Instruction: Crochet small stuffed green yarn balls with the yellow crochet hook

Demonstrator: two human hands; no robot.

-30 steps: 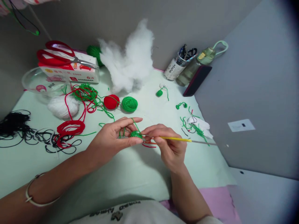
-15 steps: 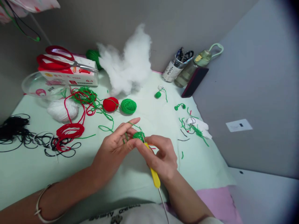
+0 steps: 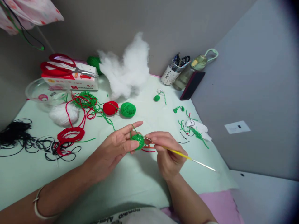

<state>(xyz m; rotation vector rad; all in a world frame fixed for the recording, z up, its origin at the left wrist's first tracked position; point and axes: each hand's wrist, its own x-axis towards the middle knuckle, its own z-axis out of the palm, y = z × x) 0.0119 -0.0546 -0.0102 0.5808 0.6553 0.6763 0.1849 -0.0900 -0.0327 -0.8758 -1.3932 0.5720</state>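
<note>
Between thumb and fingers, my left hand [image 3: 119, 143] pinches a small round piece of green crochet [image 3: 138, 141]. Its index finger is stretched out with a strand of green yarn [image 3: 132, 127] over it. My right hand [image 3: 170, 152] grips a crochet hook [image 3: 178, 152] with a yellow handle and metal ends. The hook's tip meets the upper right edge of the crochet piece; whether it is through a stitch I cannot tell. Just behind the hands, a green yarn ball [image 3: 128, 109] and a red yarn ball [image 3: 110, 108] lie on the table. Orange and red strands [image 3: 149, 148] show beneath the crochet piece.
White stuffing [image 3: 127, 70] stands at the back. Left are red scissors [image 3: 62, 67] on a box [image 3: 72, 81], a clear bowl [image 3: 35, 96], white yarn [image 3: 63, 114] and tangled black yarn [image 3: 16, 132]. Right are a pen cup [image 3: 171, 73], a bottle [image 3: 187, 76], a dark phone-like slab [image 3: 192, 86] and yarn scraps [image 3: 196, 132].
The hook has swung from pointing down toward my body to lying out to the right. My right hand has turned with it, and more of the crochet piece shows.
</note>
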